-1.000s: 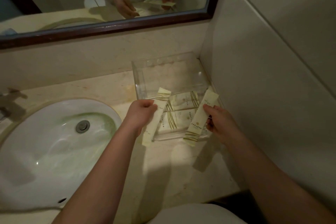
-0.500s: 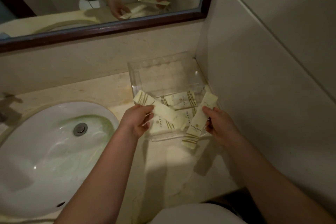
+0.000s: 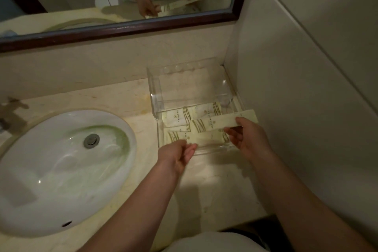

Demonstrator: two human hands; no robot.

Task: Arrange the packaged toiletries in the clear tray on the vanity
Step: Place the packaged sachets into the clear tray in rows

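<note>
In the clear tray [image 3: 155,88] at the tabletop's far right corner, each hand's grip, left hand [image 3: 177,156] and right hand [image 3: 250,139], pinches a light, limp long packet [image 3: 223,121], probably best held by its ends.

One clear tray [image 3: 155,92] at the counter's [image 3: 122,96] back right corner, four cream packets in it, two long and two short; two hands; one sink [image 3: 61,170]; one mirror [image 3: 126,28]
</note>
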